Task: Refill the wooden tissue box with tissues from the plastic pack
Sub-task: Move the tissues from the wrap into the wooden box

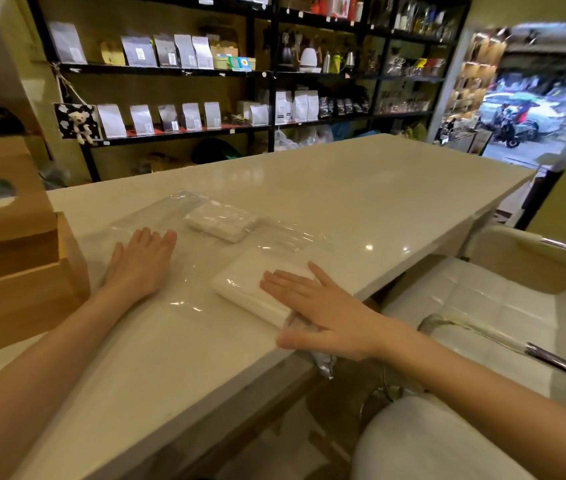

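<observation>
The wooden tissue box (15,258) stands at the left edge of the white table (378,188), its lid with an oval slot raised. Two clear plastic packs of white tissues lie on the table. The far pack (221,220) is partly emptied, with loose film spread out to its left. The near pack (247,282) lies by the table's front edge. My right hand (326,311) rests flat on the near pack's right end, fingers apart. Just right of the box, my left hand (143,261) lies flat and open on the loose film.
White padded chairs (482,306) with chrome arms stand to the right, close to the table's edge. Black shelves (271,74) with bags and kettles line the back wall. A doorway to the street is at the far right.
</observation>
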Motion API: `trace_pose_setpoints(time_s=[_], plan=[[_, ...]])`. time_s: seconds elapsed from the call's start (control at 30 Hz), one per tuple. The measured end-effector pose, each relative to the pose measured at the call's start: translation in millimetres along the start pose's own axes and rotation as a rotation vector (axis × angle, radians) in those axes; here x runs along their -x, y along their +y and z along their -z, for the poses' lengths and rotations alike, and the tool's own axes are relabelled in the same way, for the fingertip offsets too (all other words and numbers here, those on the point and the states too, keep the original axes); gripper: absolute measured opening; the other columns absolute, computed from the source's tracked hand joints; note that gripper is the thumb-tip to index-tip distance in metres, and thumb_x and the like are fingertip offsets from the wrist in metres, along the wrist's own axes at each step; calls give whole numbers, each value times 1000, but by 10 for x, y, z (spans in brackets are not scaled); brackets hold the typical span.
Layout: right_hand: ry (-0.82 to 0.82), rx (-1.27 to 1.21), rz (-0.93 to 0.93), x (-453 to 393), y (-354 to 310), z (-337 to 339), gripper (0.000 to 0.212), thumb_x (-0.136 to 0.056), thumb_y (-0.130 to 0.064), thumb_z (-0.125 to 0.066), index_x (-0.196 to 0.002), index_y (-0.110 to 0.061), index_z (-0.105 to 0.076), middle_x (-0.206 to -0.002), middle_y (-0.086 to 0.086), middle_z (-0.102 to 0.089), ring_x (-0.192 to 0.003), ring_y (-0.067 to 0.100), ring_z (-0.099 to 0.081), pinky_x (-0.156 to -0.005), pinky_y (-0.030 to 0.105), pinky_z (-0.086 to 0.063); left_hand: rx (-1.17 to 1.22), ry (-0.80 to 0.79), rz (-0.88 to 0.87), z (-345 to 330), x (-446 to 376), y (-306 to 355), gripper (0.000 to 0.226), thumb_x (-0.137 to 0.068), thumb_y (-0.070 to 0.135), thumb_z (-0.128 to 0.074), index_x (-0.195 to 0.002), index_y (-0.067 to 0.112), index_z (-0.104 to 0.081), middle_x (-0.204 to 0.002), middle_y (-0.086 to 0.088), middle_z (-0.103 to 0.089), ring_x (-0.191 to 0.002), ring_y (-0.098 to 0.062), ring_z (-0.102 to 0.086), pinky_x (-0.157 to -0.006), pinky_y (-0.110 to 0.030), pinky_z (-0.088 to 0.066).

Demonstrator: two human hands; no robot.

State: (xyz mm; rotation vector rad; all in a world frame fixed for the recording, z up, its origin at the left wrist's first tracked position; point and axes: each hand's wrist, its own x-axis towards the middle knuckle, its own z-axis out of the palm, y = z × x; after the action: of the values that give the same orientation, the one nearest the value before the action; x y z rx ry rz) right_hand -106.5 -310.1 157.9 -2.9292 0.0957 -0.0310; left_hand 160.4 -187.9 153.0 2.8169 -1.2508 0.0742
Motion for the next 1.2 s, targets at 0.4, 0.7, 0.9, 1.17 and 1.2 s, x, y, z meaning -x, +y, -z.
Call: trace_pose_setpoints(time_s=[0.4,0.7,0.9,1.17,1.2], plan=[[169,-15,-38,457,-17,235,46,-91,-37,-42,-136,-35,-35,-139,-10,-49,-127,3,-44,-119,33,-9,-178,-1,-139,41,184,121,39,-95,15,-20,-132,15,-32,-145,-14,-29,-140,-26,-18,-113,-55,-17],[453,-818,-240,247,-2,1073,21,-86,-10,-53,-84,-23,-69,-82,-12,-74,-82,4,-67,-76,15,-51,-58,-94,-141,23,180,101,47,-95,14,-23,-142,14,-19,-155,-11,-11,-145,-24,-7,-113,-50,-16],[459,-1087,-341,-487,13,1070,12,-88,-13,-51,-92,-10,-62,-94,7,-63,-86,19,-61,-85,33,-49,505,264,35,437,458,296,33,-91,20,-34,-90,4,-63,-99,-17,-67,-94,-34,-60,-83,-46,-47],[324,-1224,-287,-1322,-321,1018,9,-86,-14,-55,-87,-11,-63,-89,7,-64,-80,19,-62,-78,31,-50,802,168,23,1117,905,39,24,-87,30,-53,-68,17,-62,-64,3,-64,-62,-11,-61,-60,-22,-47],[277,-1278,-275,-1452,-390,1003,9,-86,-14,-54,-88,-11,-63,-88,7,-65,-80,19,-62,-77,31,-51,780,298,74,1170,917,-80,19,-86,34,-55,-74,20,-60,-69,5,-62,-67,-10,-59,-58,-19,-43]])
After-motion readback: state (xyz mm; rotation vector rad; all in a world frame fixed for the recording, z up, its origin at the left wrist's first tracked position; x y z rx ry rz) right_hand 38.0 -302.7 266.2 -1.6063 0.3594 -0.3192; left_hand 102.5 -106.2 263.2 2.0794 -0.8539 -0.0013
